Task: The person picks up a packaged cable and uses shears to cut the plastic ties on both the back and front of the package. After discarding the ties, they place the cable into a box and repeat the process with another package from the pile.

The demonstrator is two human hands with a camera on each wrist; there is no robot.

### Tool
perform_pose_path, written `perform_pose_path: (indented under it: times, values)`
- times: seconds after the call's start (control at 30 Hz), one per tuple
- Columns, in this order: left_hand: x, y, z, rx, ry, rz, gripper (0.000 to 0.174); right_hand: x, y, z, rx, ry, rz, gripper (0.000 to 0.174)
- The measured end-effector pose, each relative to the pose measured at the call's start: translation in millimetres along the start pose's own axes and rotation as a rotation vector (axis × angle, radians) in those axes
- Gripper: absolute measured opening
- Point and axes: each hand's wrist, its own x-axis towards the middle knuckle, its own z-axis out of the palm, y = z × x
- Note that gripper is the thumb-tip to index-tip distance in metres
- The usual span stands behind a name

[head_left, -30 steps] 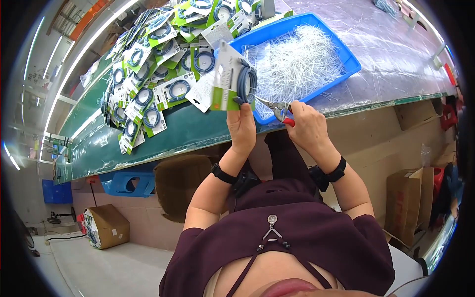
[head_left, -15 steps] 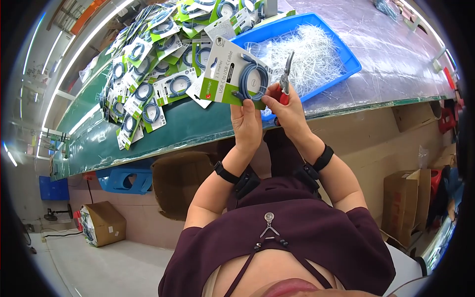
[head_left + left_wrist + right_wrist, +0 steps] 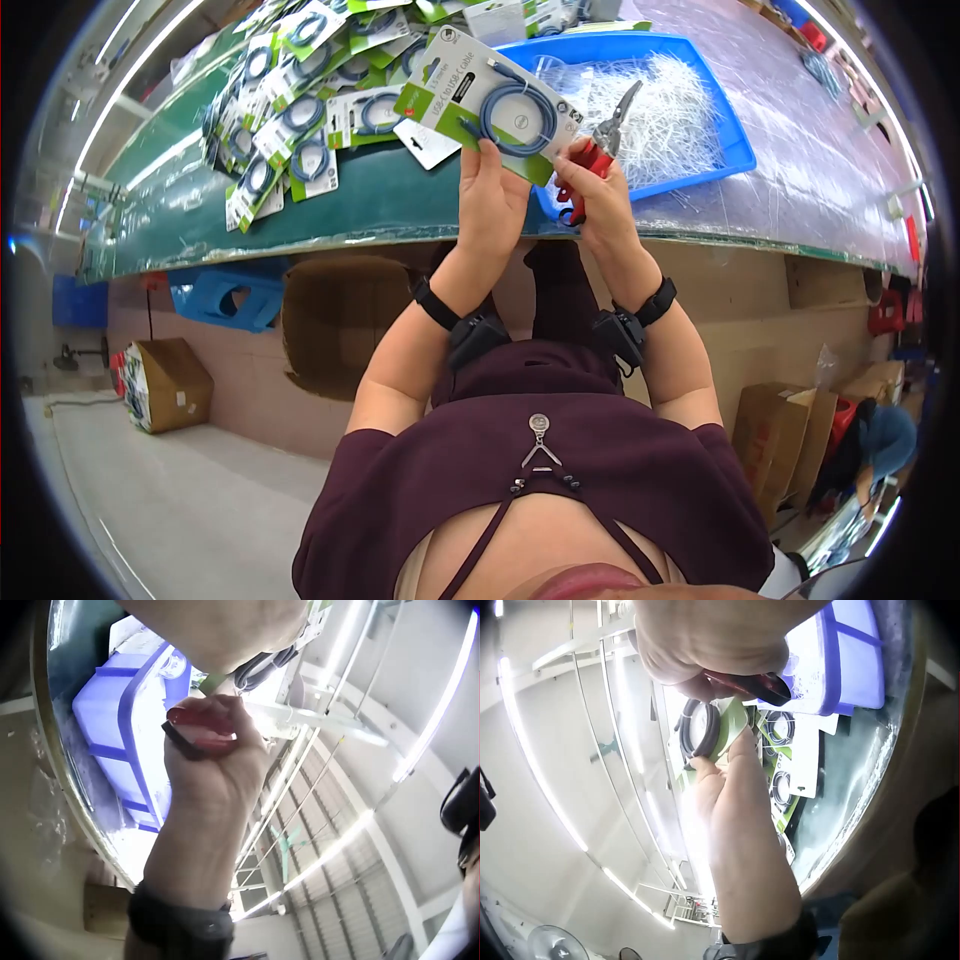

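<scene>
Left hand (image 3: 490,195) pinches the flat, glossy cable card (image 3: 455,75) by its lower edge, above the green counter (image 3: 300,215). A blue cable sits coiled on it. Right hand (image 3: 600,205) curls round red-handled steel cutters (image 3: 605,135), just beside the card, with a blue plastic tray (image 3: 740,150) behind.

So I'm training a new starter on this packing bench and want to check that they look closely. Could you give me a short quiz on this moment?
1. True or false: the left hand grips the cutters.
2. What fills the blue tray? A) screws B) white plastic strips C) batteries
3. Fill in: the cutters' handles are ___.

Key:
1. False. The right hand grips them, and the left holds the cable card.
2. B
3. red
</scene>
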Motion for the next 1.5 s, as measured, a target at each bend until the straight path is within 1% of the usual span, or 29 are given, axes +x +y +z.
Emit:
perform_pose_path:
  times: [0.1,0.13,0.2,0.23,0.3,0.33,0.37,0.4,0.47,0.5,0.57,0.6,0.7,0.73,0.8,0.83,0.87,0.93,1.0,1.07,1.1,1.17,1.2,1.23,1.33,1.4,1.47,1.5]
  values:
    - [5.4,23.1,-27.0,0.004,0.102,-0.038,0.034,5.9,4.4,1.1,-0.021,-0.022,-0.006,0.015]
    - [5.7,35.4,-36.7,-0.001,0.104,-0.032,0.034,7.9,3.4,-2.5,-0.034,-0.017,-0.020,0.016]
    - [0.3,74.4,-62.2,0.102,0.134,0.118,0.032,9.3,-4.1,-12.0,-0.090,-0.009,-0.009,0.016]
    - [-7.7,93.4,-80.1,0.117,0.148,0.149,0.033,9.6,-8.4,-16.7,-0.139,0.006,-0.004,0.017]
    - [-35.9,129.7,-109.5,0.176,0.188,0.175,0.036,10.3,-16.5,-27.8,-0.195,0.016,0.008,0.017]
    - [-53.6,145.9,-120.6,0.220,0.219,0.176,0.038,12.1,-20.4,-32.4,-0.260,0.019,-0.020,0.018]
    - [-69.9,157.2,-133.0,0.217,0.237,0.194,0.038,14.9,-23.7,-36.9,-0.324,0.015,-0.047,0.020]
    - [-88.9,166.6,-147.0,0.275,0.295,0.199,0.040,18.9,-26.9,-43.5,-0.331,-0.018,-0.032,0.020]
    - [-136.8,187.2,-186.9,0.338,0.401,0.237,0.041,28.0,-29.3,-53.4,-0.506,0.053,-0.080,0.020]
    - [-161.9,195.3,-216.2,0.443,0.485,0.182,0.041,31.9,-31.6,-53.8,-0.506,0.014,-0.065,0.020]
    - [-194.2,203.4,-257.4,0.630,0.620,0.038,0.042,34.3,-43.6,-54.5,-0.904,0.044,-0.184,0.022]
    - [-202.5,205.4,-263.8,0.621,0.623,0.042,0.042,31.7,-47.1,-52.2,-0.911,0.039,-0.188,0.022]
    - [-204.2,198.4,-278.1,1.674,0.777,0.180,0.039,21.4,-57.3,-44.5,-1.063,0.154,-0.274,0.024]
    - [-181.8,195.3,-250.7,1.664,0.771,0.181,0.039,16.1,-58.6,-41.9,-1.072,0.160,-0.281,0.024]
    - [-126.8,186.3,-187.7,1.469,0.480,0.267,0.031,2.6,-58.6,-34.3,-0.746,0.070,-0.252,0.026]
    - [-99.9,179.2,-165.2,1.518,0.320,0.242,0.026,-3.9,-59.0,-31.1,-0.582,0.028,-0.240,0.027]
    - [-73.3,165.4,-149.3,1.561,0.158,0.220,0.023,-9.7,-59.4,-28.7,-0.588,0.039,-0.248,0.027]
    - [-22.4,116.5,-126.1,1.190,0.043,-0.001,0.022,-20.0,-57.6,-25.8,-0.541,0.020,-0.191,0.029]
    - [26.0,59.7,-120.9,1.242,-0.085,-0.134,0.026,-29.3,-54.1,-27.5,-0.519,0.023,-0.168,0.030]
    - [63.6,11.9,-120.4,1.205,-0.062,-0.362,0.029,-34.9,-50.6,-32.8,-0.600,-0.062,-0.049,0.032]
    - [77.3,-6.5,-125.8,1.203,-0.077,-0.356,0.029,-38.7,-50.6,-33.1,-0.603,-0.053,-0.061,0.032]
    - [97.5,-37.1,-139.0,1.482,-0.046,-0.274,0.027,-47.1,-49.4,-31.3,-0.623,-0.167,-0.006,0.032]
    - [100.7,-38.4,-135.6,1.627,-0.027,-0.231,0.027,-50.1,-48.2,-29.9,-0.626,-0.224,0.024,0.033]
    - [102.7,-36.5,-135.1,1.635,-0.035,-0.230,0.027,-50.2,-46.7,-28.0,-0.617,-0.219,0.019,0.033]
    - [97.3,-14.8,-137.1,1.230,0.114,-0.433,0.023,-50.0,-44.3,-21.5,-0.601,-0.308,0.048,0.033]
    - [89.5,17.5,-154.1,1.306,0.096,-0.191,0.017,-48.5,-46.5,-21.2,-0.624,-0.320,0.032,0.033]
    - [78.7,52.1,-168.8,1.372,-0.018,0.046,0.015,-48.4,-44.6,-19.7,-0.680,-0.346,0.015,0.033]
    - [70.2,65.9,-172.9,1.389,-0.020,0.042,0.015,-49.2,-41.5,-19.1,-0.662,-0.346,0.016,0.033]
